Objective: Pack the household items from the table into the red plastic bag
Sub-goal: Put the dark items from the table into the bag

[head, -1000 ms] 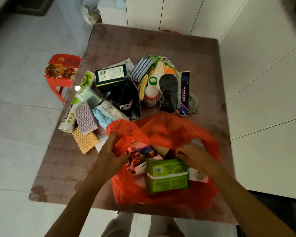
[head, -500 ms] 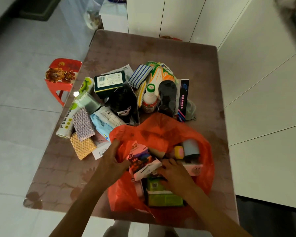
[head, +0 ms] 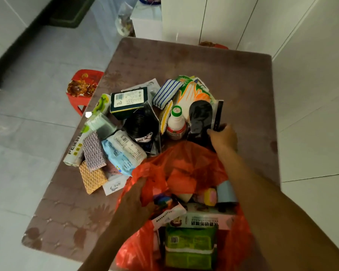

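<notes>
Bag [head: 186, 169] sits at the near edge of the surface [head: 203, 61], red plastic, mouth open toward the camera; left hand [head: 134, 202] has its grip closed on the bag's left rim, bunching the plastic and holding the mouth open; inside there's a green pack [head: 190, 249] at the front, a pink box [head: 202, 222] lying across it, a light blue roll [head: 226, 192] and a small yellow-pink thing [head: 210, 196] further back.

Right hand [head: 223, 137] is reaching past the bag into the pile; its fingers are curled around the lower end of a slim dark box [head: 218, 116] standing just beside a black insole pack [head: 200, 118]; grip looks narrow and on the box, though the fingertips are partly hidden so I can't swear it's fully clamped.

Rest of the pile is just behind the bag: white bottle with green cap [head: 176, 124], dark green box with barcode [head: 128, 100], blue striped cloth [head: 166, 93], black coil in a clear pack [head: 142, 126], blue wipes pack [head: 121, 153], purple scourer [head: 94, 151] overlapping a gold scourer [head: 93, 178], cling film roll [head: 76, 147] at the left edge; red stool [head: 82, 87] on the floor beside the surface.
</notes>
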